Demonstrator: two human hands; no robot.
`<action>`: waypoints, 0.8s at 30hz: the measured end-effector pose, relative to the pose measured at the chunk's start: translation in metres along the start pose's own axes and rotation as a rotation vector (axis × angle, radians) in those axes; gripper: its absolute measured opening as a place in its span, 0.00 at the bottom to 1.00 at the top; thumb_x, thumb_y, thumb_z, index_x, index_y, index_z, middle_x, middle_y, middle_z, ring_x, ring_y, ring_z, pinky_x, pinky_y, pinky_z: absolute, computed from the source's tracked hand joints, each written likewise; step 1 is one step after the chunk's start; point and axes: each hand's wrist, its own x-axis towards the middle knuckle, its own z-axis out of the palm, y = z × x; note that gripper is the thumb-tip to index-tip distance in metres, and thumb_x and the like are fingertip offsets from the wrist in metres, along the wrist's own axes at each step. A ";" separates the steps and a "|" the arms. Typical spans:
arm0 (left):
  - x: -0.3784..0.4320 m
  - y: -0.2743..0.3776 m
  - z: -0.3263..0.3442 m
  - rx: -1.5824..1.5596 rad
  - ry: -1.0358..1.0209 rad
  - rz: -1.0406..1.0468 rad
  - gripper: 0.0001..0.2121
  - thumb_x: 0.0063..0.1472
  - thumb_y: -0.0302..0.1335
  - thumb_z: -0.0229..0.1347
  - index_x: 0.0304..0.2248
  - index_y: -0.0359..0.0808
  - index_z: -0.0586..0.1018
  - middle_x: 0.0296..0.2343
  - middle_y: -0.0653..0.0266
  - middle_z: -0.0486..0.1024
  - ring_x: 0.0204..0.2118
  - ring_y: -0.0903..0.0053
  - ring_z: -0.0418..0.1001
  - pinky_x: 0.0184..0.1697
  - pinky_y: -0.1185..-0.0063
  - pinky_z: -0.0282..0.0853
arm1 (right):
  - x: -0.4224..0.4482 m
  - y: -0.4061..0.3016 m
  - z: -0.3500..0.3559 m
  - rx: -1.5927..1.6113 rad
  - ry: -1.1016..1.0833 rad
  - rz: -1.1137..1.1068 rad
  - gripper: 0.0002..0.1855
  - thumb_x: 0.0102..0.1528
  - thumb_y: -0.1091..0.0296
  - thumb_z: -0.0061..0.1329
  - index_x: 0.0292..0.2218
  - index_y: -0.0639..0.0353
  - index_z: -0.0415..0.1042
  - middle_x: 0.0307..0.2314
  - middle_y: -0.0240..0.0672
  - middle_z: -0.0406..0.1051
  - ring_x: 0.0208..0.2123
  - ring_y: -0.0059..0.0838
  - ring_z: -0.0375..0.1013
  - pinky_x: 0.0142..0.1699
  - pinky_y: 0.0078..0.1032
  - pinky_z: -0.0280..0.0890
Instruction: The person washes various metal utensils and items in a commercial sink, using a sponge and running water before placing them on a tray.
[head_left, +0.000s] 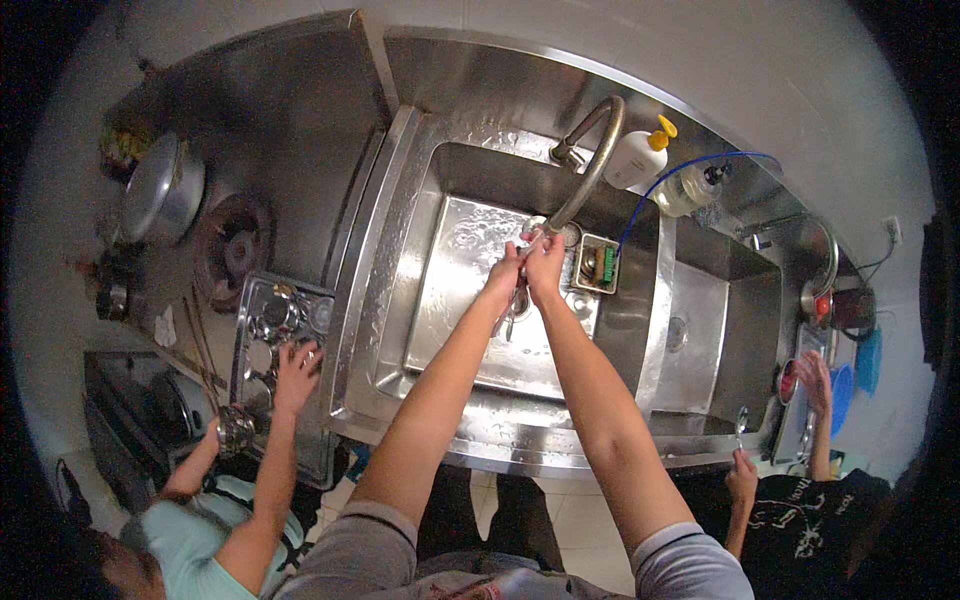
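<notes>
My left hand (507, 276) and my right hand (545, 262) are close together under the mouth of a curved metal faucet (592, 180), over a wet stainless steel sink basin (450, 262). Between them is a small shiny object that looks like metal cutlery, partly hidden by the fingers. More metal pieces, perhaps spoons, show just below the hands. To the right of my right hand, inside the basin, stands a small rectangular container (598, 289) with a green sponge (609, 264) and other items in it.
A white pump bottle (636, 159), a clear bottle (682, 193) and a blue hose (694, 160) are behind the basin. A second basin (694, 322) adjoins on the right. One person on the left reaches over a metal tray (241, 322); another on the right holds a spoon (742, 424).
</notes>
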 end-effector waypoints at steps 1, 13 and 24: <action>-0.017 0.009 0.037 -0.178 -0.153 -0.192 0.22 0.65 0.45 0.38 0.25 0.36 0.73 0.21 0.66 0.71 0.16 0.81 0.64 0.19 0.78 0.61 | 0.034 0.022 -0.038 -0.104 0.088 -0.109 0.12 0.59 0.69 0.40 0.43 0.63 0.57 0.30 0.40 0.69 0.21 0.24 0.69 0.23 0.22 0.64; 0.001 -0.014 -0.015 0.887 0.252 0.312 0.18 0.55 0.37 0.53 0.29 0.25 0.77 0.26 0.42 0.75 0.32 0.52 0.74 0.35 0.65 0.67 | -0.023 0.049 -0.007 -0.073 -0.010 0.169 0.17 0.59 0.59 0.41 0.32 0.66 0.70 0.24 0.38 0.71 0.25 0.25 0.67 0.33 0.25 0.63; 0.025 -0.023 -0.063 0.842 0.333 0.163 0.23 0.52 0.42 0.56 0.32 0.24 0.77 0.31 0.43 0.75 0.35 0.56 0.75 0.37 0.68 0.68 | -0.051 0.033 0.034 -0.065 -0.116 0.190 0.15 0.59 0.62 0.42 0.31 0.67 0.70 0.19 0.31 0.68 0.22 0.18 0.61 0.29 0.22 0.61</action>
